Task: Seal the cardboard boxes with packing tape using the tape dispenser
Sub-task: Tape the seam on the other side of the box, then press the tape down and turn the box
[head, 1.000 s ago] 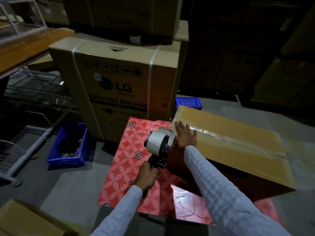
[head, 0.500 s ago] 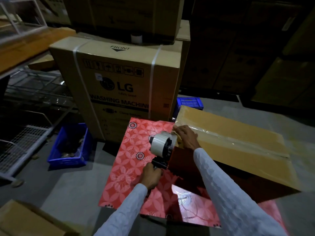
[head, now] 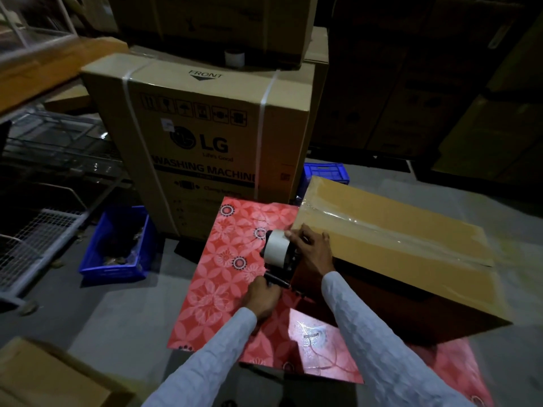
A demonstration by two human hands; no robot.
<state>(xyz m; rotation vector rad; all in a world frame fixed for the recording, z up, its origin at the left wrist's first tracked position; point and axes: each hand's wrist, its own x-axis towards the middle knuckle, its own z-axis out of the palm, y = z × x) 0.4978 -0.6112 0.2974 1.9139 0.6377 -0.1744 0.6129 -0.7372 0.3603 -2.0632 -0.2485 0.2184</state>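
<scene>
A long brown cardboard box [head: 390, 239] lies on a red flowered table [head: 235, 230], with a shiny strip of clear tape [head: 411, 230] running along its top seam. A tape dispenser [head: 277, 251] with a pale roll stands at the box's left end. My left hand [head: 263, 295] grips the dispenser's black handle from below. My right hand [head: 311, 248] lies over the box's left end with its fingers curled against the roll, seemingly pinching the tape there. White sleeves cover both forearms.
A big LG washing-machine carton [head: 205, 136] stands just behind the table, more cartons stacked above and to the right. Blue crates sit on the floor at left [head: 117, 251] and behind the box [head: 326, 171]. Wire racks fill the left; another carton [head: 44, 377] lies bottom left.
My right hand went from lying flat on the box's left end to curling its fingers at the tape roll. The dispenser dropped slightly down the box's end, my left hand still on the handle.
</scene>
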